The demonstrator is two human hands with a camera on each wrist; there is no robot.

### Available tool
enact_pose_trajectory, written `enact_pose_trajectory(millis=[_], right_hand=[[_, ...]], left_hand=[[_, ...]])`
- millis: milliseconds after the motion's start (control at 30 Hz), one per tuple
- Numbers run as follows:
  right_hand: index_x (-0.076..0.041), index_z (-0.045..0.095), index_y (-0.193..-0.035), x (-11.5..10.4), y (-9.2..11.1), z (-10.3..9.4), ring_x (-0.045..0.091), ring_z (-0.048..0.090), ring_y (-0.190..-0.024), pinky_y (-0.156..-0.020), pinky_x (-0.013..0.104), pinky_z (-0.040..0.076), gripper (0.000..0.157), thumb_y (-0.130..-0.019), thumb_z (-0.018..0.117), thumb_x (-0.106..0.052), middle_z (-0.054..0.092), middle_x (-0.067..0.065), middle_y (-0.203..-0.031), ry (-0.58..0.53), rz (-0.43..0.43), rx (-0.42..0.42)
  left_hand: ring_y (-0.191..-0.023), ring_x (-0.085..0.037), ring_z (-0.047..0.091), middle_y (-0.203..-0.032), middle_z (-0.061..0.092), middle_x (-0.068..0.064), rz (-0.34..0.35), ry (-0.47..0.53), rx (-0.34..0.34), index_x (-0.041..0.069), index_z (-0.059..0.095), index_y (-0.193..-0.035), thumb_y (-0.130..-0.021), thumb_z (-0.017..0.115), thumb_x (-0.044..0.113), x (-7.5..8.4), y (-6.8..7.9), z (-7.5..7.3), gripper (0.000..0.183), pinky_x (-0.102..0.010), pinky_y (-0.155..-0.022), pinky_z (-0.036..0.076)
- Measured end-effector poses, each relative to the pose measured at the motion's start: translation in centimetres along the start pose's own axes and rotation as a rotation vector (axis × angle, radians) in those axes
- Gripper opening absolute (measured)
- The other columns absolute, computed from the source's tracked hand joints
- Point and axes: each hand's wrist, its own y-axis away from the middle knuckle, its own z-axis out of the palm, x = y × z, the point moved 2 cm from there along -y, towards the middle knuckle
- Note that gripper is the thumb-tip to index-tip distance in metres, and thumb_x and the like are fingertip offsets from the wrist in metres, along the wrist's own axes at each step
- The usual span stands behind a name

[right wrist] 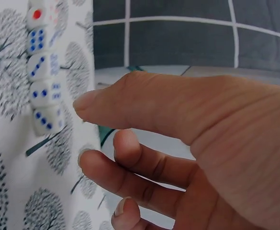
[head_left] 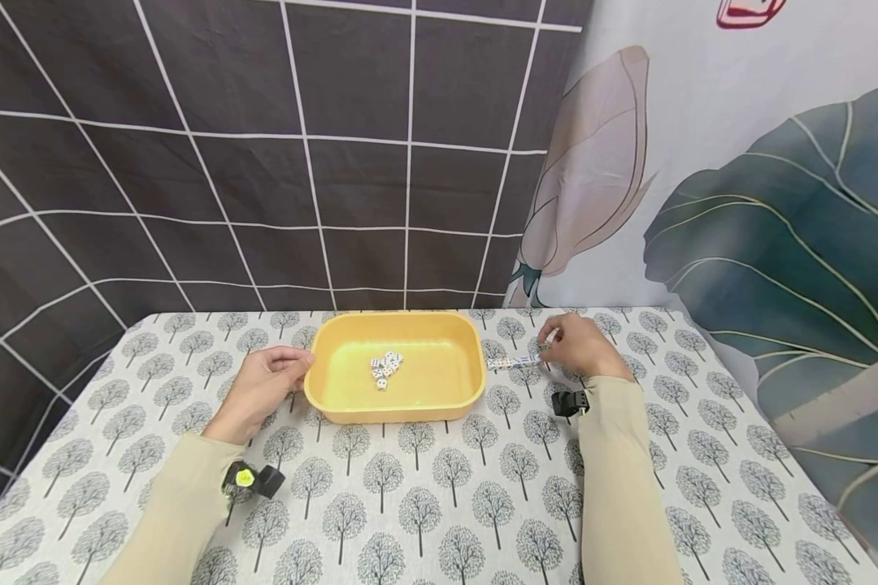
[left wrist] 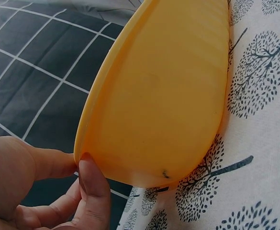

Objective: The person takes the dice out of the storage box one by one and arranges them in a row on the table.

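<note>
A yellow plastic tub [head_left: 432, 390] stands on the table with several white dice [head_left: 381, 383] in a loose cluster inside it. At the tub's left end, my left hand [head_left: 256, 392] pinches the rim between thumb and finger; the left wrist view shows the thumb [left wrist: 93, 175] against the tub's outer wall. To the right of the tub lies a straight row of white dice [right wrist: 44, 93], with blue spots and one red spot showing. My right hand [head_left: 584, 348] hovers by the row's right end, its fingers loosely bent, apart and holding nothing.
A cloth printed with grey trees [head_left: 417, 512] covers the table. Behind it hangs a dark curtain [head_left: 358, 187] with white grid lines, and at the right a pale curtain [head_left: 680, 65] with large plant prints.
</note>
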Motion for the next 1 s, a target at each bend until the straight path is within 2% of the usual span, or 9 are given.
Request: enact_pose_trajectory(millis=[200, 467, 767, 1000], right_hand=[[-0.004, 0.069, -0.109, -1.6, 0.4, -0.2, 0.019, 0.053, -0.071, -0.059, 0.028, 0.047, 0.022, -0.089, 0.071, -0.012, 0.059, 0.009, -0.088, 0.007, -0.043, 0.04], [-0.002, 0.069, -0.113, -4.2, 0.2, 0.3, 0.017, 0.052, -0.067, -0.056, 0.026, 0.046, 0.027, -0.089, 0.071, -0.012, 0.059, 0.008, -0.083, -0.004, -0.118, 0.077], [-0.007, 0.07, -0.108, -6.3, 0.0, 1.1, 0.016, 0.051, -0.065, -0.057, 0.026, 0.043, 0.022, -0.089, 0.072, -0.016, 0.058, 0.005, -0.076, -0.007, -0.168, 0.134], [-0.006, 0.07, -0.105, -8.1, 0.1, 1.8, 0.016, 0.049, -0.065, -0.06, 0.026, 0.042, 0.019, -0.09, 0.075, -0.017, 0.056, 0.004, -0.074, -0.019, -0.243, 0.177]], left_hand=[[-0.079, -0.004, 0.064, -0.095, 0.071, 0.003, 0.001, 0.001, -0.002, -0.006, 0.057, -0.13, -0.103, 0.061, 0.021, 0.0, 0.0, 0.1, 0.039, -0.021, -0.077, 0.059], [-0.08, -0.005, 0.063, -0.096, 0.069, 0.001, 0.018, -0.006, 0.002, -0.006, 0.057, -0.129, -0.103, 0.06, 0.021, 0.2, -0.1, 0.0, 0.038, -0.02, -0.078, 0.059], [-0.079, -0.004, 0.063, -0.094, 0.068, 0.002, 0.007, -0.005, 0.008, -0.006, 0.057, -0.129, -0.103, 0.06, 0.021, 0.1, -0.1, 0.0, 0.038, -0.02, -0.077, 0.059], [-0.079, -0.004, 0.062, -0.095, 0.068, 0.002, 0.007, -0.013, 0.007, -0.006, 0.057, -0.13, -0.103, 0.06, 0.022, 0.0, 0.0, 0.0, 0.039, -0.02, -0.077, 0.059]])
